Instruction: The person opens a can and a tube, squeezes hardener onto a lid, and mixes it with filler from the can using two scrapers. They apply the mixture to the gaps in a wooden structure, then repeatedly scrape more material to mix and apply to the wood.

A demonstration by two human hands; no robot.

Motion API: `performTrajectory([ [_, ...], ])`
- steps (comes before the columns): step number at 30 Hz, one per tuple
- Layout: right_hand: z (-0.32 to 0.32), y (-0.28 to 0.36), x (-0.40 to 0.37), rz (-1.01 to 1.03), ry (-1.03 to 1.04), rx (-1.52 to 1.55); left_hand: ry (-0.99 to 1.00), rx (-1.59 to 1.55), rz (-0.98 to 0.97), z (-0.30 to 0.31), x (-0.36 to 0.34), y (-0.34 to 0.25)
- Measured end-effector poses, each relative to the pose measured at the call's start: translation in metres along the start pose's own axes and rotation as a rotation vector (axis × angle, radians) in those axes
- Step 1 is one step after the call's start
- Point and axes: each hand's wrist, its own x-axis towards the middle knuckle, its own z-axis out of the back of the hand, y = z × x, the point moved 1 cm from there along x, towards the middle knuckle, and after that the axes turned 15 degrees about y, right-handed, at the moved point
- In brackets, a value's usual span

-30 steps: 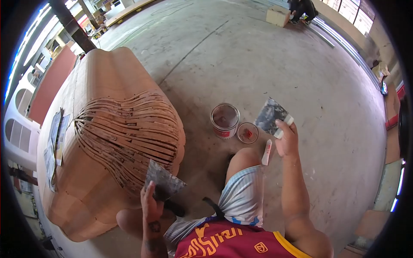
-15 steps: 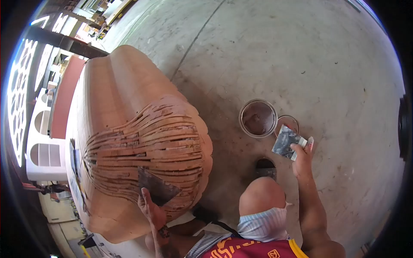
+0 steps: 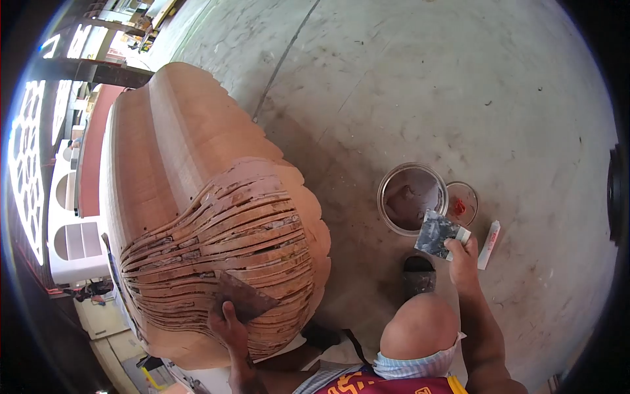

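My left hand (image 3: 230, 328) grips a dark, flat, smeared putty plate (image 3: 247, 301) by its edge, thumb on top. The plate lies over or just above the slit surface of a large brown wooden form (image 3: 177, 144), whose long curved strips (image 3: 236, 230) have gaps and smears of filler. On the right, my right hand (image 3: 463, 256) pinches a wide, flat spreader (image 3: 438, 234) with a dark smeared blade and a pale edge. The spreader is close above the near rim of a round tin (image 3: 386, 217) of brownish filler. Some fingers are hidden.
The tin's round lid (image 3: 470, 190) with a red blob stands right of the tin, and a white tube (image 3: 489, 244) lies beside my right hand. My bent knee (image 3: 423, 328) and sandal (image 3: 419, 274) are below the tin. White arched shelving (image 3: 75, 243) stands at far left.
The view has shifted, with tin and lid now lower and further right. My right hand has moved away from the tube and lid, which show more fully. Both hands still hold their tools.
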Motion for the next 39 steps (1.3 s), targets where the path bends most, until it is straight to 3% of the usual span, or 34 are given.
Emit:
performTrajectory([
  [4,-0.007,0.013,0.021,-0.001,-0.002,-0.033,0.017,0.022,0.025,0.001,-0.003,0.003],
  [10,-0.004,0.036,0.056,-0.047,0.122,-0.4,0.006,0.023,0.003,0.002,-0.004,0.015],
  [13,-0.023,0.056,0.07,0.142,0.081,-0.688,0.016,0.031,0.062,0.001,-0.006,0.005],
  [19,-0.046,0.063,0.096,-0.073,0.251,-1.249,0.006,0.106,0.053,0.008,-0.017,0.03],
  [25,-0.054,0.04,0.121,-0.309,0.322,-1.53,-0.032,-0.103,0.005,0.003,-0.024,0.039],
  [29,-0.062,0.042,0.124,-0.306,0.309,-1.533,-0.004,-0.141,-0.034,0.005,-0.02,0.029],
  [32,-0.058,0.023,0.13,-0.161,0.273,-1.495,0.067,-0.085,-0.052,0.012,-0.023,0.038],
  [35,-0.059,0.014,0.151,-0.268,0.315,-1.483,-0.066,0.02,-0.086,0.005,-0.024,0.037],
  [39,-0.06,0.006,0.162,-0.319,0.277,-1.374,-0.027,-0.112,-0.055,0.004,-0.026,0.044],
])
